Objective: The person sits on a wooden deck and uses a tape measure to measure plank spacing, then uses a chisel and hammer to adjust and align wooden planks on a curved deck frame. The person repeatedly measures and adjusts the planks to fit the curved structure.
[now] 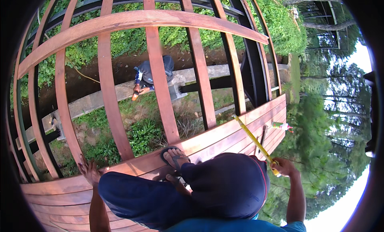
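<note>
Two hands in head view. Left hand (89,171), at eight o'clock, lies flat on the wooden deck (60,200), fingers spread apart, holding nothing. Right hand (283,166), at four o'clock, has its fingers clamped on one yellow tape measure (256,142), blade running up toward two o'clock across the planks. One small bottle (280,125), pale with a red tip, lies on the deck at three o'clock. One sandalled foot (175,156) at centre. One other person (150,74) crouches below beyond the wooden railing (158,72), at twelve o'clock.
</note>
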The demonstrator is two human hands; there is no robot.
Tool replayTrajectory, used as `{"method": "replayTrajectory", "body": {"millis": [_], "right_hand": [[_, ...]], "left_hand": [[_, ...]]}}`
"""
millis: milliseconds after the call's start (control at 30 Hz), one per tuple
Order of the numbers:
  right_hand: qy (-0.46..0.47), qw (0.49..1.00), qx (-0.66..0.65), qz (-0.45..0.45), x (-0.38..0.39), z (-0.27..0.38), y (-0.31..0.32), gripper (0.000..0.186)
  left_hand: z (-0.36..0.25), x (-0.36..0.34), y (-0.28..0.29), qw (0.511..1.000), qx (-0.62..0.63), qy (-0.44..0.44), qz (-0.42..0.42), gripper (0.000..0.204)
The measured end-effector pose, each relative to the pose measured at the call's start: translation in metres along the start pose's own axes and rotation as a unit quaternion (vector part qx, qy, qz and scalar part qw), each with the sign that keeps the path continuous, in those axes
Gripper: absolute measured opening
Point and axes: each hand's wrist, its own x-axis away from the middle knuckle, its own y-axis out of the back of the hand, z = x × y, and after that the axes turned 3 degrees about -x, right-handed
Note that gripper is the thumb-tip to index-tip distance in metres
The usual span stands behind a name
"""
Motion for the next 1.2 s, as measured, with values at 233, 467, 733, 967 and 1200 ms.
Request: {"method": "replayTrajectory", "body": {"millis": [233, 467, 733, 967, 1200], "right_hand": [[-0.038, 0.998, -0.021, 0.036, -0.007, 0.004, -0.038, 0.063], [-0.079, 0.994, -0.002, 0.071, 0.047, 0.072, -0.001, 0.061], [-0.077, 0.996, -0.007, 0.041, 0.077, 0.117, 0.001, 0.053], [-0.052, 0.992, -0.118, 0.009, 0.063, 0.107, -0.117, 0.047], [-0.041, 0.989, -0.139, -0.031, 0.072, 0.096, -0.173, 0.048]], "left_hand": [[-0.002, -0.003, 0.009, 1.000, -0.011, -0.013, 0.020, 0.079], [-0.014, -0.016, 0.030, 0.998, 0.008, 0.009, 0.057, 0.086], [-0.015, -0.015, 0.030, 0.997, 0.012, 0.022, 0.076, 0.082], [-0.014, -0.015, 0.027, 0.998, 0.014, 0.026, 0.053, 0.064], [-0.012, -0.008, 0.010, 0.998, 0.030, 0.059, -0.006, 0.051]]}}
